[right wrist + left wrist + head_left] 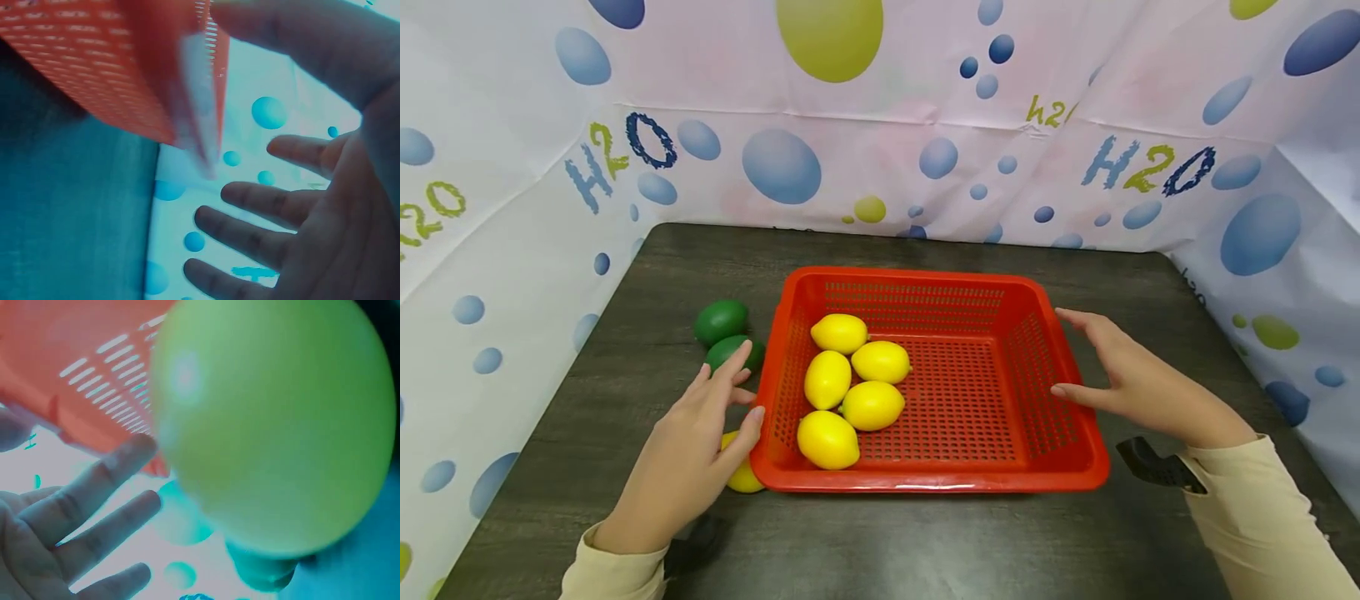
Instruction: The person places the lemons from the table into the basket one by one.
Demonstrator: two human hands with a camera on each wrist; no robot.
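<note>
A red plastic basket (925,482) with slotted walls stands on the dark table. Several yellow lemons (827,439) lie together in its left half. My left hand (688,454) is at the basket's left side, thumb right at the rim and fingers extended outside it. Beneath that hand, partly hidden, a lemon (745,477) lies outside the basket; it looms large in the left wrist view. Two dark green oval fruits (721,322) sit beyond my left fingertips. At the right rim is my right hand (1157,392), thumb over the edge, fingers spread straight outside the wall.
The dark wood-grain table (910,542) extends around the basket. A white sheet (880,150) printed with blue and green ovals and H2O lettering hangs behind and along both sides. A black strap piece (1157,467) sits at my right wrist.
</note>
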